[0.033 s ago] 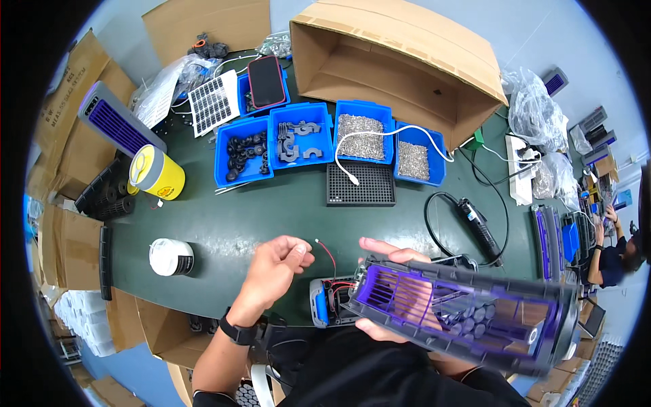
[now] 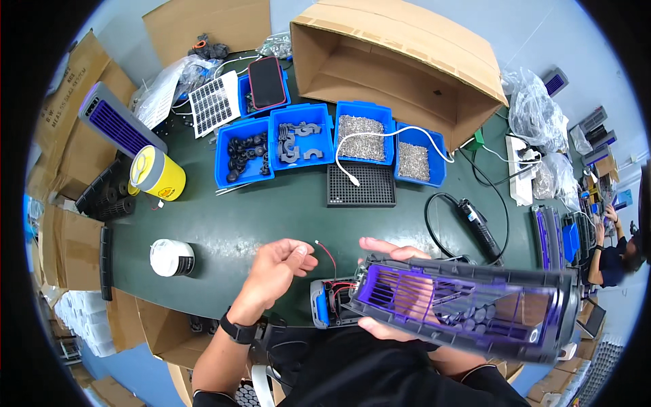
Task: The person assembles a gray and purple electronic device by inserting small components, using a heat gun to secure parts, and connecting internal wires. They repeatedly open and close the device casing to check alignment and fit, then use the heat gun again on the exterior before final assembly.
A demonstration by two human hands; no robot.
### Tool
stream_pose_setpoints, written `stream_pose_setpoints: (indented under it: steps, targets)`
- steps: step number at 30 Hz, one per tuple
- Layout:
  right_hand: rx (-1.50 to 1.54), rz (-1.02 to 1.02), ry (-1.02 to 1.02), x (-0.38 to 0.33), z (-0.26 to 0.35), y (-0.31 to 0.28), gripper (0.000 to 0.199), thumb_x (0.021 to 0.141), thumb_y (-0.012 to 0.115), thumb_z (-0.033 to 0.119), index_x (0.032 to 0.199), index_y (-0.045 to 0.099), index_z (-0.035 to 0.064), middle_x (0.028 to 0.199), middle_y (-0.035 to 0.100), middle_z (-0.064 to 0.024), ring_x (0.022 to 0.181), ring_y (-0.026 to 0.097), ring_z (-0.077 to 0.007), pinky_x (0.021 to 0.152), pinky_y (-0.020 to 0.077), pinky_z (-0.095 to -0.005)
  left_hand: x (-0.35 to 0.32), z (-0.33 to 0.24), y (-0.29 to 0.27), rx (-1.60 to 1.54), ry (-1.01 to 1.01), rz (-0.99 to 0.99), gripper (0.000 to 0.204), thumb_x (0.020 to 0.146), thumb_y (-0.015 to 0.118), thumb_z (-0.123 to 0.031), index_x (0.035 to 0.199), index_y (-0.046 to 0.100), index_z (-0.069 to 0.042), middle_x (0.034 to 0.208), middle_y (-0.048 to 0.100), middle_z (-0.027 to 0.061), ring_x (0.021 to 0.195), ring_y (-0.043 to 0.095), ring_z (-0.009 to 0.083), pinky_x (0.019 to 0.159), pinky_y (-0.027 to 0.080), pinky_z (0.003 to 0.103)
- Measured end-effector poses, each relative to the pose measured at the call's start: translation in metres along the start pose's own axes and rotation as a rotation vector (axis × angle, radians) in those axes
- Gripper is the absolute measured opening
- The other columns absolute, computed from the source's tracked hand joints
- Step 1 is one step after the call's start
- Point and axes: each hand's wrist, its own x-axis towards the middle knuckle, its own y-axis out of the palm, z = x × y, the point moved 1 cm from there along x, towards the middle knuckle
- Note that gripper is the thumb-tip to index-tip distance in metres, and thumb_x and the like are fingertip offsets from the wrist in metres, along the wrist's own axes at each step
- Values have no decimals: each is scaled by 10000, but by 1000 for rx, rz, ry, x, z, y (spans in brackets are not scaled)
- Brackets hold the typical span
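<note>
My right hand (image 2: 387, 330) grips a long dark-grey fan housing (image 2: 522, 271) with a purple slatted grille. Its palm lies behind the grille, and the thumb and fingers show around the near end. My left hand (image 2: 277, 269) is closed in a pinch just left of a thin red wire (image 2: 328, 254). That wire rises with a small white connector on its tip, apart from the fingertips as far as I see. Whether anything sits inside the pinch is hidden. Below lies a grey base part (image 2: 319, 308) with a blue piece and red wires, partly covered by the housing.
Blue bins (image 2: 302, 161) hold black knobs, grey clips and screws. Before them lies a black perforated tray (image 2: 361, 186) under a white cable. A corded electric screwdriver (image 2: 480, 230) rests at right. A white jar (image 2: 171, 258) and a yellow canister (image 2: 163, 178) stand left. Another person works far right.
The far right end of the fan housing has lifted and shifted slightly in my right hand. My left hand has moved very slightly right, still pinched.
</note>
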Motion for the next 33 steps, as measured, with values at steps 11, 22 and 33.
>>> stream_pose_setpoints:
  steps: [11,22,33]
  targets:
    - [238,-43,6,2,-15,-7,902,777,906,41,1496,365,112,1573,461,-267,1504,451,-404,1180,471,-539,4,-7,18,-631,-64,284,211,1061,681,-190,1198,728,-36,1132,784,132,1075,751,249,1004,565,394]
    - [504,-31,86,0,-23,-5,934,781,900,61,1520,332,112,1608,430,-254,1527,413,-425,1231,389,-592,-14,-31,22,-364,-50,374,116,1013,743,-108,1091,768,-26,980,745,40,924,686,143,918,532,319]
    - [384,87,17,0,-14,-7,931,753,934,107,1485,360,103,1576,454,-274,1498,452,-386,1204,424,-552,-38,-55,44,669,671,98,107,867,800,-11,929,740,-73,905,693,59,880,612,265,920,444,393]
